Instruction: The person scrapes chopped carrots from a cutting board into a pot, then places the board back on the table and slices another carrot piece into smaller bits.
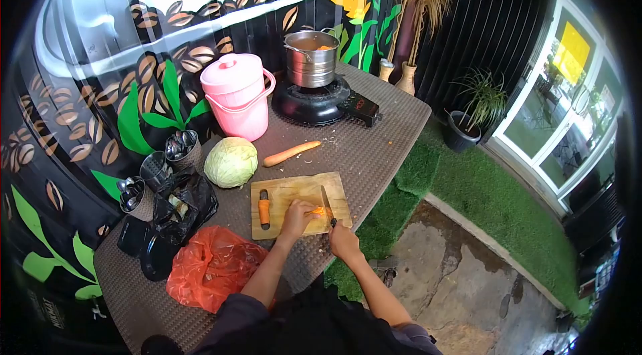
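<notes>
My left hand [296, 220] is on the wooden cutting board [289, 188], its fingers closed on cut carrot [322, 212]. My right hand [344, 241] grips a knife [325, 196] by its dark handle. The blade points away from me and lies along the right side of the carrot. At the board's left lies an orange object with dark ends [264, 212], whose kind I cannot make out. Beyond the board are a whole carrot [292, 153] and a pale green cabbage [231, 162].
A steel pot [311, 66] with orange pieces stands on a black portable stove [309, 104]. Beside it is a lidded pink bucket [237, 101]. To the left are a red plastic bag [214, 268], a black bag [184, 204] and cutlery holders [137, 200]. The table's right edge [382, 189] runs close by.
</notes>
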Available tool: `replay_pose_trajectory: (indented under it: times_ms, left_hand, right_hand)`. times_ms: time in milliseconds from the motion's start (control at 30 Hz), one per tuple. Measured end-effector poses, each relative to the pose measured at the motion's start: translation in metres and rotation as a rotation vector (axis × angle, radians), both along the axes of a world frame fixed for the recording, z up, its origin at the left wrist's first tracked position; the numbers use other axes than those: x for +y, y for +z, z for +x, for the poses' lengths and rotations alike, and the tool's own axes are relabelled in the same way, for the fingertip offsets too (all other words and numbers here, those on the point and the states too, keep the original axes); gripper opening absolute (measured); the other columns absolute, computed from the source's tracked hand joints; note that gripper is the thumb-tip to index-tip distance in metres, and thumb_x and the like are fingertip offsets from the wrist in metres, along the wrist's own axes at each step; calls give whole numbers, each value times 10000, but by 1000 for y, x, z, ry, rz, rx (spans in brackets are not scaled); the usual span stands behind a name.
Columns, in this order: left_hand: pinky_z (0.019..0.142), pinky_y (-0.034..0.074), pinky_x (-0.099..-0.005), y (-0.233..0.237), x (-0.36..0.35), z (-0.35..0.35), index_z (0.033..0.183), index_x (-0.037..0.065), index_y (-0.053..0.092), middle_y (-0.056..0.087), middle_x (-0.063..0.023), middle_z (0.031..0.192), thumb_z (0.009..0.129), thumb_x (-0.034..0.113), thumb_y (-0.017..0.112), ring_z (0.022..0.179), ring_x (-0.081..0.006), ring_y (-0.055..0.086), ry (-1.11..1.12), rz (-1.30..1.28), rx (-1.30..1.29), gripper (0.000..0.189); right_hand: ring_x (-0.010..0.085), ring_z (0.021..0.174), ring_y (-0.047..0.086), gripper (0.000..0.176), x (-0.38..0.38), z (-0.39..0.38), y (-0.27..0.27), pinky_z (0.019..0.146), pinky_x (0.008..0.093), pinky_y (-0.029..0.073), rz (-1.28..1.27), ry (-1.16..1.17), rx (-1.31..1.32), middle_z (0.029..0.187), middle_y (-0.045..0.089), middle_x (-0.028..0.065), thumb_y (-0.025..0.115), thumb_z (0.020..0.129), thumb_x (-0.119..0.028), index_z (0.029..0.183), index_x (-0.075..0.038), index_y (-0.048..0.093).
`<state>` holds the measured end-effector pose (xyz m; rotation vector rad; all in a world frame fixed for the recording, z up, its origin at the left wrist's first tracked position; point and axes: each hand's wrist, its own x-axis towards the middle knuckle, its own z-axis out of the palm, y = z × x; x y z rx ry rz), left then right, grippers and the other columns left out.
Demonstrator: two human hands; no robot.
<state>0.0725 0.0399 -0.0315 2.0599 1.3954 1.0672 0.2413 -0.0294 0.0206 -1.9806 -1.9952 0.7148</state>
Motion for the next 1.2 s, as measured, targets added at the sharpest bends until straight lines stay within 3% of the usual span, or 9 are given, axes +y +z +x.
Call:
replay_pose_trajectory:
  times_ms: [100, 200, 333, 700, 900, 1000, 1067, 1200]
  left_hand:
    - [847, 473, -371, 0, -4, 2, 926, 38, 737, 684, -79, 921, 718, 144, 766, 930, -266, 582, 48, 33, 6, 235]
    - [820, 478, -364, -6, -4, 2, 917, 40, 741, 686, -85, 916, 717, 135, 769, 912, -261, 575, 47, 115, -46, 224]
    - [805, 487, -355, -1, -10, 4, 911, 44, 742, 683, -74, 901, 741, 118, 752, 918, -250, 569, 77, 94, -56, 186]
    - [824, 491, -361, 6, -16, 5, 901, 18, 727, 669, -94, 917, 787, 77, 680, 927, -273, 578, 50, 181, -15, 137]
    - [826, 492, -361, 10, -17, 10, 868, 11, 730, 669, -89, 895, 778, 95, 681, 907, -264, 582, 84, 211, 21, 133]
    - [832, 490, -358, 8, -16, 11, 852, 4, 732, 672, -82, 882, 767, 96, 694, 905, -259, 584, 129, 163, -71, 131]
    - [830, 492, -352, 4, -15, 9, 848, 6, 735, 677, -76, 877, 758, 95, 705, 913, -253, 587, 111, 178, -40, 130]
    - [828, 494, -345, 2, -15, 8, 852, 11, 736, 680, -73, 884, 756, 89, 708, 914, -245, 590, 102, 178, -46, 127]
  right_hand:
    - [423, 796, 667, 344, -13, -15, -3, 695, 517, 537, 15, -39, -34, 840, 656, 280, 447, 960, -279, 1062, 49, 454]
    - [384, 707, 684, 302, -21, -32, -20, 620, 471, 558, 42, -135, -128, 759, 673, 226, 468, 948, -235, 1070, 39, 438]
    - [388, 704, 683, 277, 7, -24, -22, 606, 465, 558, 64, -73, -111, 771, 670, 232, 473, 942, -228, 1053, 25, 444]
    - [424, 769, 665, 260, 20, -22, -29, 671, 509, 539, 92, -21, -98, 810, 663, 249, 478, 934, -228, 1029, 10, 433]
    - [457, 874, 641, 340, 25, -3, 14, 770, 548, 497, -29, 70, -17, 887, 647, 292, 458, 937, -273, 1069, 40, 475]
    - [446, 846, 652, 308, 10, -13, 9, 734, 526, 518, -13, 71, -82, 870, 652, 286, 457, 938, -259, 1043, 30, 473]
    - [424, 812, 665, 278, 6, -23, -7, 691, 496, 538, 29, -51, -76, 839, 658, 270, 454, 942, -250, 1020, 17, 468]
    - [401, 763, 677, 248, 20, -18, -19, 633, 473, 553, 90, -1, -107, 796, 663, 251, 452, 944, -235, 1002, 6, 460]
